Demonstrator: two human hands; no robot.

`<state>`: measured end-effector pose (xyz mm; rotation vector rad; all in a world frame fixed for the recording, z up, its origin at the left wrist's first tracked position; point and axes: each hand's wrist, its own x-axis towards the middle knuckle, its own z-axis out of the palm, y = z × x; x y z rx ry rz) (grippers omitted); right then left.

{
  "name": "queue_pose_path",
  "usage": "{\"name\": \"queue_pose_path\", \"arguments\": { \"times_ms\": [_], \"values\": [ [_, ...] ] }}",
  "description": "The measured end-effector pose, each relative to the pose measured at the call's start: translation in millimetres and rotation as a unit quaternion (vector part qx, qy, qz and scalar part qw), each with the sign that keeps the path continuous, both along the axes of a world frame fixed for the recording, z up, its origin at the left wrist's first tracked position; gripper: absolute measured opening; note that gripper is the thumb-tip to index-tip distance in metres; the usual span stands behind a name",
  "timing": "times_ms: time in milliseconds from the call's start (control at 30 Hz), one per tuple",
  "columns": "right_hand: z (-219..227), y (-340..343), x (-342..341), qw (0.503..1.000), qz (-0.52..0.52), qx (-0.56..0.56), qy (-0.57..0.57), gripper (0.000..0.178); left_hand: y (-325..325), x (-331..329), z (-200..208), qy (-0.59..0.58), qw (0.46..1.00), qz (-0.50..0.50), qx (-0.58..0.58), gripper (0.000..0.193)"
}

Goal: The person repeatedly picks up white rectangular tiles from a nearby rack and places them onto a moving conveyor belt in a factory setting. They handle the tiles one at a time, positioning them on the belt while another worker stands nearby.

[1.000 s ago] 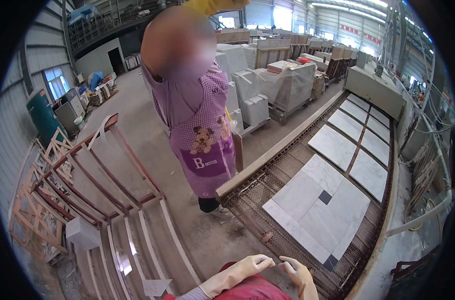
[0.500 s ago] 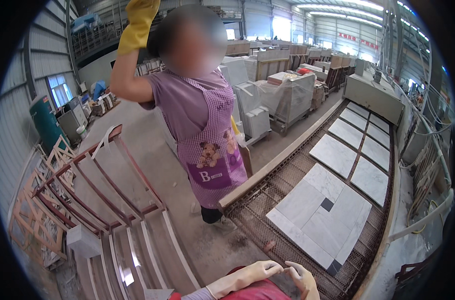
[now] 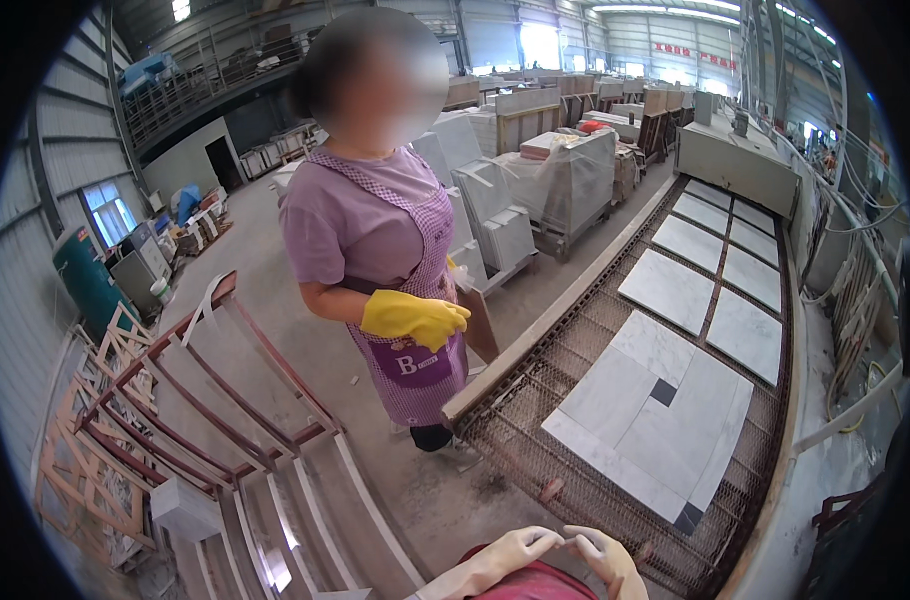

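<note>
Clock taken from the wearer. Panel of pale, grey-veined tile, two small dark squares in it, lies flat on the mesh surface at 1 o'clock. Pale slabs in two rows run beyond it towards a box-shaped housing at the far end. Around the hall: plastic-wrapped stack at 12; co-worker in purple check apron at 11, yellow-gloved forearm bent across the waist; red metal rack at 10, green tank farther off. Wearer's hands, pale-gloved, short of the panel: left hand and right hand angle inward, fingers bent, fingertips close together. How far each closes, I can't tell.
</note>
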<state>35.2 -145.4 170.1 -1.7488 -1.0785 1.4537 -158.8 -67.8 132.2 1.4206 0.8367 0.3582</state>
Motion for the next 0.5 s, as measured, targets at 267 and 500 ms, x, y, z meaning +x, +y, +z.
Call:
{"name": "queue_pose_path", "arguments": {
  "times_ms": [267, 500],
  "values": [
    [-3.5, 24.7, -16.6, 0.988, 0.089, 0.057, 0.11, 0.041, 38.2, -3.7, 12.9, -0.074, 0.966, 0.218, 0.12, 0.022],
    [59.4, 68.9, -75.2, 0.965, 0.248, -0.035, -0.072, 0.057, 68.8, 10.0, 78.1, -0.017, 0.977, 0.164, 0.132, 0.03]
  ]
}}
